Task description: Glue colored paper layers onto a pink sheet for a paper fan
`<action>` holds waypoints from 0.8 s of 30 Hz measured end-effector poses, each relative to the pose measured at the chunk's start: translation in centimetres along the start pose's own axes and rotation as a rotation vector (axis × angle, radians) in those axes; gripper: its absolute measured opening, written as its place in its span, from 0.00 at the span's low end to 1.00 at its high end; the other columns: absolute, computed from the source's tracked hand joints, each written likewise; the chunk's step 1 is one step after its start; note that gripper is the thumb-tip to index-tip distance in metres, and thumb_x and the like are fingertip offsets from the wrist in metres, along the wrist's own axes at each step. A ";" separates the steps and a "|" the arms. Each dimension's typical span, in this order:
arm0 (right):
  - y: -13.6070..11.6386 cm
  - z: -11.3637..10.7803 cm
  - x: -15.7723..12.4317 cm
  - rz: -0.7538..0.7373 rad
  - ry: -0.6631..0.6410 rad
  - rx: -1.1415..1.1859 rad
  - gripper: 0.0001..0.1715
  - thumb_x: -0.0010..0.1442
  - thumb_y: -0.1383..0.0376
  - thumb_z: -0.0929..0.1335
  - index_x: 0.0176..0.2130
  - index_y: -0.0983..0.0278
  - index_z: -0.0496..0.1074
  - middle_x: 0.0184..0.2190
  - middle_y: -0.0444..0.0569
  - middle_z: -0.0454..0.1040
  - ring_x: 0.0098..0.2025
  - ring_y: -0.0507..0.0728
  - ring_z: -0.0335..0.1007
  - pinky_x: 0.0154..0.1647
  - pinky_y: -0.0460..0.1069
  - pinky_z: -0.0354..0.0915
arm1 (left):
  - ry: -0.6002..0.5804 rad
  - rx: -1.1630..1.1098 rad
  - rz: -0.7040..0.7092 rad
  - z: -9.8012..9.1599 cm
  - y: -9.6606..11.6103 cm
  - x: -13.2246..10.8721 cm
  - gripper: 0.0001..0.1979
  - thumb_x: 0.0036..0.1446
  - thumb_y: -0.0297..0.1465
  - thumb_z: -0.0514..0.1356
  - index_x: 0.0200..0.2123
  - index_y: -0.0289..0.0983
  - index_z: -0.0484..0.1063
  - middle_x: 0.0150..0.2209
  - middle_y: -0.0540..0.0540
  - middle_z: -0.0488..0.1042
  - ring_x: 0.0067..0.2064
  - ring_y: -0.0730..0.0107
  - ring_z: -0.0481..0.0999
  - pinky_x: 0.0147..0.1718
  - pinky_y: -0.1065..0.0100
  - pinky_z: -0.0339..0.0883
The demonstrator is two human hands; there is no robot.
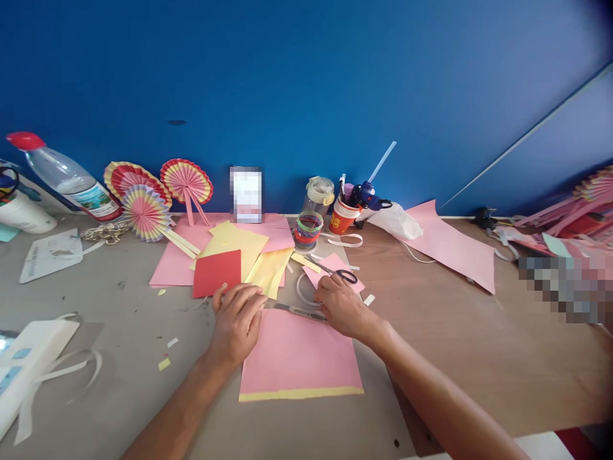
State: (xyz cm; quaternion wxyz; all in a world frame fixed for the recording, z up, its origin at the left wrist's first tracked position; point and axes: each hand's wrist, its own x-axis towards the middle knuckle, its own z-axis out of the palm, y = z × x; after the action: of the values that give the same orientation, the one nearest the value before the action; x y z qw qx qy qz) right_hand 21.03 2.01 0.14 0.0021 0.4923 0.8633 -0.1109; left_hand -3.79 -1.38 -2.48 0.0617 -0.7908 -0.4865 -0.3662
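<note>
A pink sheet of paper (299,358) with a yellow strip along its near edge lies flat in front of me. My left hand (237,319) rests at its upper left corner, fingers stretched forward beside a red paper square (218,273). At the sheet's far edge, my right hand (342,305) is closed on the end of a grey utility knife (301,312), whose blade points left. Just beyond that hand are black-handled scissors (347,276) on a small pink paper piece (334,262). Yellow paper sheets (244,243) overlap larger pink sheets behind the left hand.
Folded paper fans (186,182) lean near the blue wall, beside a plastic bottle (71,179). A phone (246,195), a lidded jar (309,220) and a red paper cup (342,216) of tools stand at the back. Another pink sheet (450,246) lies right.
</note>
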 end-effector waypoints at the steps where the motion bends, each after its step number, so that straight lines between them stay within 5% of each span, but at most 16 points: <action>1: 0.1 0.1 0.0 -0.009 0.018 0.005 0.10 0.54 0.76 0.65 0.33 0.66 0.74 0.38 0.55 0.69 0.42 0.61 0.61 0.44 0.54 0.59 | -0.001 -0.004 -0.002 -0.1 0.1 0.0 0.12 0.57 0.20 0.54 0.39 0.41 0.72 0.41 0.47 0.78 0.47 0.63 0.73 0.56 0.53 0.48; 7: 0.4 -1.2 -0.6 -0.034 0.328 0.435 0.07 0.58 0.73 0.62 0.33 0.64 0.68 0.38 0.53 0.71 0.43 0.60 0.64 0.47 0.55 0.59 | -0.161 -0.159 0.117 -0.9 2.0 0.0 0.12 0.57 0.21 0.53 0.41 0.39 0.72 0.41 0.46 0.77 0.48 0.61 0.69 0.52 0.55 0.55; 13: 1.4 -4.4 -2.7 0.094 0.312 1.104 0.08 0.62 0.60 0.65 0.36 0.62 0.69 0.38 0.48 0.72 0.37 0.55 0.67 0.37 0.50 0.62 | -0.443 -0.234 0.379 0.1 5.0 -0.5 0.09 0.61 0.27 0.54 0.43 0.36 0.70 0.43 0.43 0.76 0.44 0.62 0.69 0.42 0.61 0.61; 20: 2.1 -5.6 -3.9 0.085 0.379 1.280 0.10 0.62 0.57 0.66 0.39 0.60 0.70 0.39 0.47 0.74 0.37 0.55 0.67 0.39 0.50 0.62 | -0.543 0.000 0.409 2.0 6.1 -0.2 0.19 0.60 0.41 0.57 0.49 0.34 0.68 0.53 0.38 0.71 0.50 0.56 0.69 0.45 0.59 0.61; 24: 2.2 -5.6 -3.9 0.067 0.427 1.353 0.09 0.64 0.57 0.65 0.37 0.61 0.67 0.30 0.44 0.72 0.33 0.53 0.65 0.36 0.49 0.60 | -0.614 0.083 0.383 3.0 6.8 0.7 0.26 0.59 0.47 0.55 0.52 0.33 0.67 0.57 0.35 0.68 0.50 0.54 0.69 0.45 0.58 0.60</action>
State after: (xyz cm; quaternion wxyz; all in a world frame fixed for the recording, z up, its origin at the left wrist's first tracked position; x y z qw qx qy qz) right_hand 25.51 0.90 5.57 -0.4701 0.4227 0.5711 -0.5236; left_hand 3.45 -3.04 -2.49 0.0125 -0.9375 -0.3399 -0.0735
